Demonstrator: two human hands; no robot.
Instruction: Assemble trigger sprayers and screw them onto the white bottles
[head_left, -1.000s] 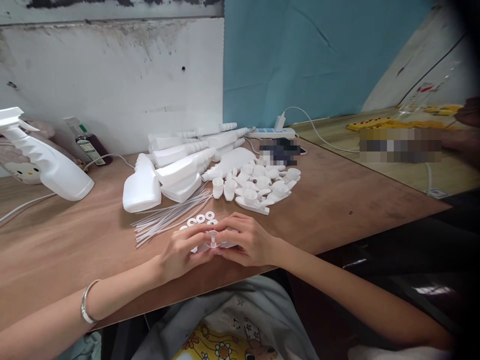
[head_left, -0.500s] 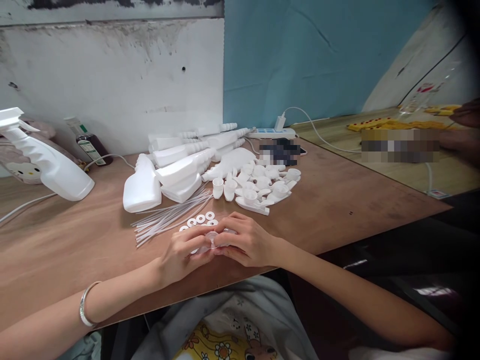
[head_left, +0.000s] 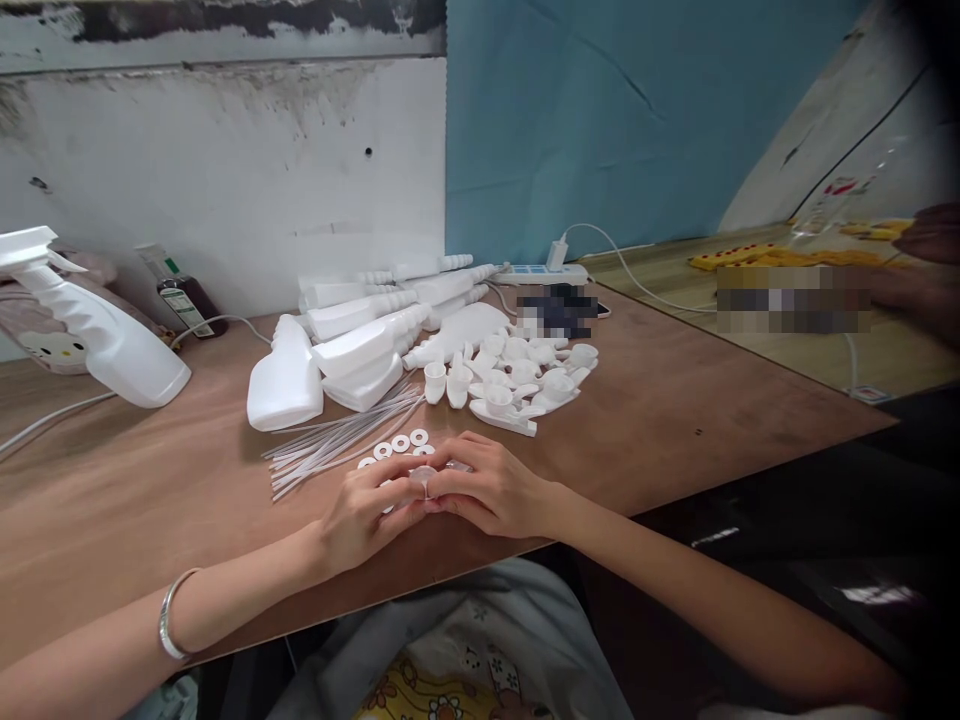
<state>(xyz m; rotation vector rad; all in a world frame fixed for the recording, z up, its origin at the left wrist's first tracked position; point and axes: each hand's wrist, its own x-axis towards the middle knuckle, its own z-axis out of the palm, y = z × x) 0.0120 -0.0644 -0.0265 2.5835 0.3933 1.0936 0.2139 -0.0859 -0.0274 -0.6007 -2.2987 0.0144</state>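
Observation:
Near the table's front edge, my left hand (head_left: 371, 512) and my right hand (head_left: 491, 490) meet fingertip to fingertip. Both are closed on a small translucent plastic part (head_left: 424, 476), mostly covered by the fingers, so its exact kind is hard to see. Just beyond the fingers lie several white ring washers (head_left: 400, 443), some partly hidden by my left hand. Thin translucent tubes (head_left: 330, 445) are spread in a bundle behind the washers. Past my right hand is a pile of white plastic sprayer parts (head_left: 517, 378), a few with round cups upright.
White spray bottles (head_left: 285, 385) stand and lie at the back, and an assembled spray bottle (head_left: 127, 335) leans at left near a dark glass bottle (head_left: 187, 292). A power strip (head_left: 544, 273) with a white cable lies by the wall. At right, another person's hand (head_left: 930, 240) shows over another table.
The view has shifted slightly, with the scene sitting a little lower. My hands keep their fingertip grip on the small part, with barely any finger movement.

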